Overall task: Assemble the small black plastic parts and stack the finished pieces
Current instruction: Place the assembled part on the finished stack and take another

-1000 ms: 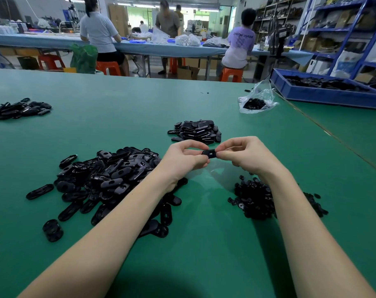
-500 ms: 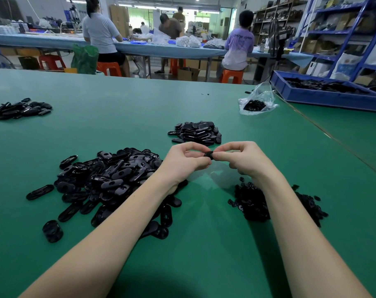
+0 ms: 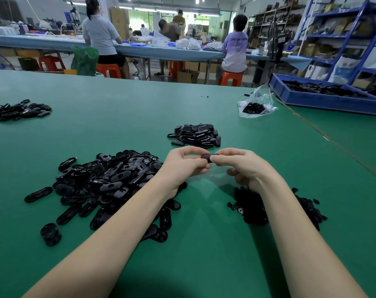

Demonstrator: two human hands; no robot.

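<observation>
Left hand [image 3: 183, 166]: raised above the green surface [image 3: 118, 117], fingers curled, a small black part [image 3: 208, 157] is pinched at its left end
Right hand [image 3: 245, 168]: raised opposite the left, the same part is pinched at its right end between thumb and forefinger; the other fingers are curled beneath
Grip: narrow on both sides, closed on the one part, which is held clear of the surface between the two hands
Big pile [image 3: 109, 181]: loose oval black shells, spread on the surface under and beside the left forearm
Small pile [image 3: 275, 207]: tiny black pieces, partly hidden by the right forearm
Far pile [image 3: 196, 135]: oval pieces heaped just beyond the hands
Left pile [image 3: 19, 110]: more black pieces near the left edge
Bag [image 3: 256, 104]: clear plastic, black bits inside, far right
Blue tray [image 3: 324, 97]: dark parts inside, beyond the bag
</observation>
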